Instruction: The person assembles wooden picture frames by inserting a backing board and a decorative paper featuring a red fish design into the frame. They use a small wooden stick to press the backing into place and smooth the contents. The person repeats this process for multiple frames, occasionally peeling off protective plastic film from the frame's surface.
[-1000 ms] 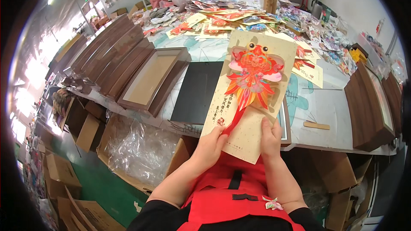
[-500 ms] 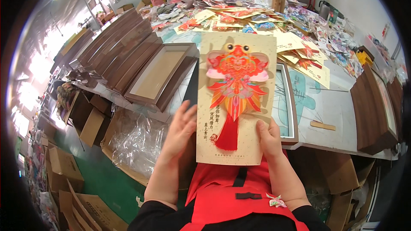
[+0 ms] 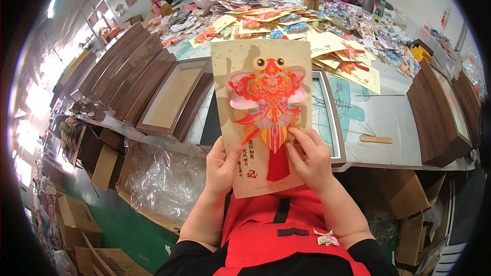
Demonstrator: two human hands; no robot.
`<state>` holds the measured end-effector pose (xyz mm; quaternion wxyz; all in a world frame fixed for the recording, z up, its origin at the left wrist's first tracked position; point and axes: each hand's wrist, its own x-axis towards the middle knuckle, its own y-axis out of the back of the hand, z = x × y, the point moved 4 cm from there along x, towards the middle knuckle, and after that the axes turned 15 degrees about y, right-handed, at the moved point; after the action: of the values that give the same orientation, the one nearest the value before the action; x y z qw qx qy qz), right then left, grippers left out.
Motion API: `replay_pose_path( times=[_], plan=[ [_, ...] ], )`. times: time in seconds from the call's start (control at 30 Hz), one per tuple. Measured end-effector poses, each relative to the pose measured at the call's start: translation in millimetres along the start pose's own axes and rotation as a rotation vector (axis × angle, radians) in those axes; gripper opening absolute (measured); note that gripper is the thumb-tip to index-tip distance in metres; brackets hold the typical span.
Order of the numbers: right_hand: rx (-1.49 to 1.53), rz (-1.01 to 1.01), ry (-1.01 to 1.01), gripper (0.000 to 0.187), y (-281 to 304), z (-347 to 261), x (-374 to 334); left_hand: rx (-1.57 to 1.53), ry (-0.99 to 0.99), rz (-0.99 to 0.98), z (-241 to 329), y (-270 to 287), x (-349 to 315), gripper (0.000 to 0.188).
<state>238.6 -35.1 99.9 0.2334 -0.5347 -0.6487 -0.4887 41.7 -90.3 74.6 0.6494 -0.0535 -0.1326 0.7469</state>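
Note:
A cream card (image 3: 224, 102) with printed characters is held up before me, slightly tilted. On its face is a red and orange goldfish-shaped kite ornament (image 3: 268, 89) with bulging eyes, pink fins and a red tassel (image 3: 278, 167). My left hand (image 3: 222, 167) is closed on the card's lower left edge, thumb in front and fingers behind. With thumb and forefinger, my right hand (image 3: 310, 157) pinches the ornament's tail at its lower right, just above the tassel. Behind the card, a dark wooden picture frame (image 3: 335, 115) lies on the table, partly hidden.
Deep brown frames (image 3: 130, 66) stand in a row at the left, beside a flat one (image 3: 171, 97). Cards (image 3: 327, 43) pile up at the back. A wooden stick (image 3: 376, 139) and more frames (image 3: 440, 117) are at right. A carton with clear plastic (image 3: 161, 184) sits lower left.
My left hand has gone from open beside the card to gripping its left edge. My right hand has moved from the card's right edge to the ornament's tail. The card has tilted.

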Motion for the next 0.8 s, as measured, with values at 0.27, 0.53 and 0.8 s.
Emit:
replay_pose_path(
  times=[0.27, 0.53, 0.8],
  plan=[
    [-0.076, -0.039, 0.019, 0.017, -8, 7, 4, 0.05, -0.016, -0.042, -3, -4, -3, 0.031],
    [0.108, -0.29, -0.157, 0.007, -9, 4, -14, -0.096, -0.037, 0.046, -1, 1, 5, 0.029],
    [0.083, 0.035, -0.006, 0.026, -4, 0, 3, -0.064, -0.026, 0.014, -6, 5, 4, 0.035]
  ],
)
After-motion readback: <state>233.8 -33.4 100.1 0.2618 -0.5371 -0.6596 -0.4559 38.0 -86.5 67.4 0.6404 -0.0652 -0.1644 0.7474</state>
